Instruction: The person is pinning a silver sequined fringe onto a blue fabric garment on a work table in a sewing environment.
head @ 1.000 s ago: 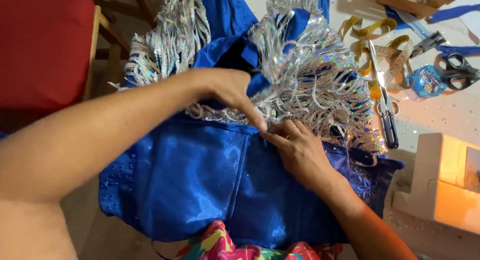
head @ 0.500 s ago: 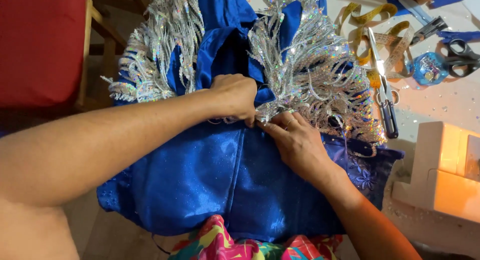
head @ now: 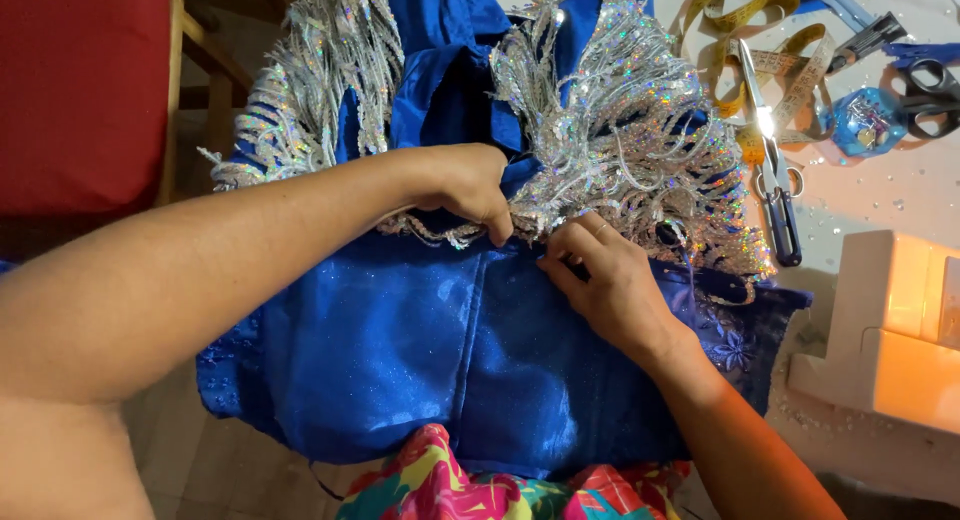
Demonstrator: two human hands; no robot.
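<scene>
Blue garment (head: pixel 420 360) runs lengthwise away from the person, both hands (head: pixel 470 185) (head: pixel 610 280) pinching its silver fringe (head: pixel 620 130).

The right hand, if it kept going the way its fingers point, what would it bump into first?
The right hand points up-left along the seam, so it would probably first meet the left hand, whose fingertips pinch the silver sequin fringe close by. Depth is hard to judge.

The fingertips of the left hand (head: pixel 470 185) were hidden in the silver fringe (head: pixel 620 130). The blue garment (head: pixel 420 350) was cut off at the top edge. The black scissors (head: pixel 930 90) ran past the right edge.
</scene>
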